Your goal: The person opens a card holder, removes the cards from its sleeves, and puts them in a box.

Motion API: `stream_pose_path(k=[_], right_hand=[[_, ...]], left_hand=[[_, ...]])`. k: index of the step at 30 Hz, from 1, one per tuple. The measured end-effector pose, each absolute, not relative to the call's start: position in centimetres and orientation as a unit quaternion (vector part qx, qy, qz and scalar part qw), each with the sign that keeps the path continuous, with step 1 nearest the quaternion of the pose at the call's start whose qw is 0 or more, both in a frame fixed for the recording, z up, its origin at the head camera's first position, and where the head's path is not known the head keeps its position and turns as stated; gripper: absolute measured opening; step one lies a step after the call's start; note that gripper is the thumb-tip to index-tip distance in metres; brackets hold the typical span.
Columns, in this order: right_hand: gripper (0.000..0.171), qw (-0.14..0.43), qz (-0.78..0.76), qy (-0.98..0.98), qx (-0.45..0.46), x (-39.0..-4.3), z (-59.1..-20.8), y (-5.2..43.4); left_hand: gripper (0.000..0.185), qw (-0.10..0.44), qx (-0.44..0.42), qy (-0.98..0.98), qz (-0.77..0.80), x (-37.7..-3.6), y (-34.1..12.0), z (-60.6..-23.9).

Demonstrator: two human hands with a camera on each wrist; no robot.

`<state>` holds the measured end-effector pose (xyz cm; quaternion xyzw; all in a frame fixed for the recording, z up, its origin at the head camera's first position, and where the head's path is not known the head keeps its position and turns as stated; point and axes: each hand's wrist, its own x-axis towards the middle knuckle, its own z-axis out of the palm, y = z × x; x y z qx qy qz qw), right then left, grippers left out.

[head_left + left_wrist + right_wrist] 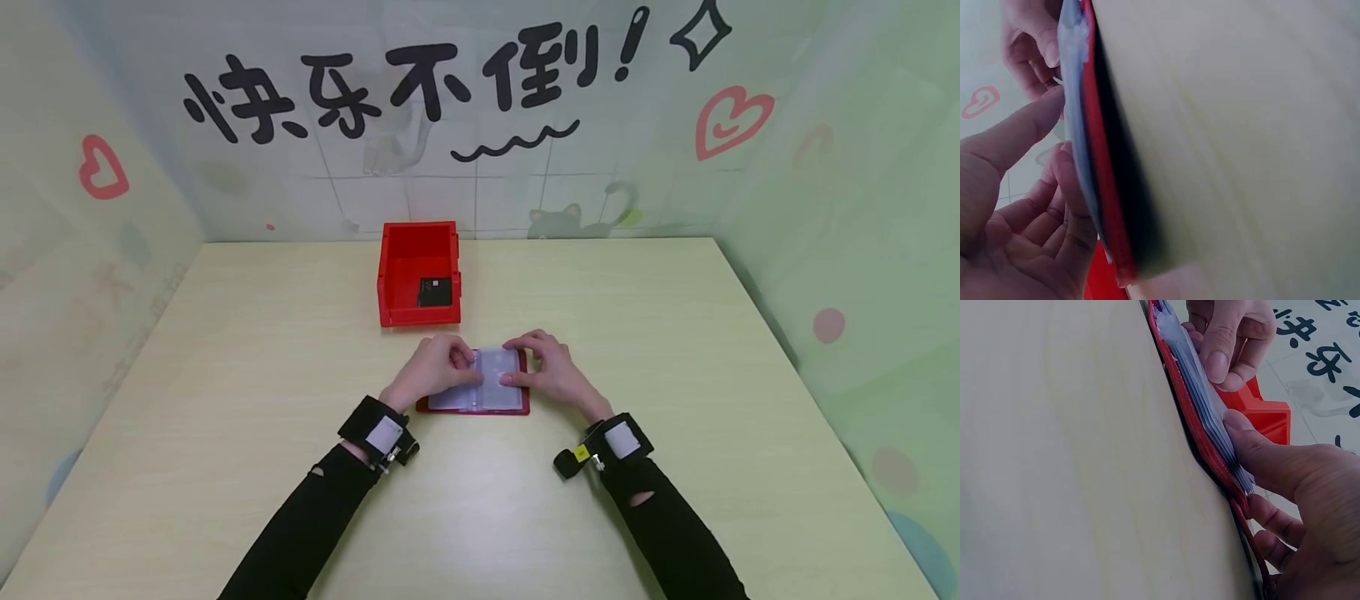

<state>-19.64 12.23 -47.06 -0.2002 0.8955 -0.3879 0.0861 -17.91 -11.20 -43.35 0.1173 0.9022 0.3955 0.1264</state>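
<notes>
A card holder [501, 392] with a red cover and clear plastic sleeves lies spread on the table. My left hand [438, 367] is over its left page; the thumb and a bent finger touch the sleeves, a gap between their tips in the left wrist view. My right hand [551, 371] grips the holder's right side. Its thumb [1247, 434] presses on the stacked sleeves [1200, 394], while other fingers [1275, 522] sit at the red cover's edge.
Just behind the card holder stands a red bin [382, 287] with a flat black square piece [435, 292] inside. Pale wooden table [262, 375] surrounds these things. A printed curtain [300, 192] hangs along the back and both sides.
</notes>
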Motion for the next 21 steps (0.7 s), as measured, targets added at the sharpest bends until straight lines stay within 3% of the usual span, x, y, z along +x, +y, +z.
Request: stream_pose_path(k=[8, 16, 21], right_hand=[[0.051, 0.088, -0.387, 0.896, -0.198, -19.7, -46.6, 12.1], [0.024, 0.078, -0.438, 0.882, -0.153, -19.9, -46.1, 11.7], [0.024, 0.106, -0.473, 0.865, -0.126, -20.0, -45.7, 11.6]], left_hand=[[0.032, 0.143, 0.100, 0.905, 0.387, -18.1, -10.8, -43.5], [0.027, 0.149, 0.099, 0.904, 0.389, -18.2, -10.7, -43.5], [0.023, 0.147, 0.117, 0.902, 0.389, -18.5, -11.0, -43.8]])
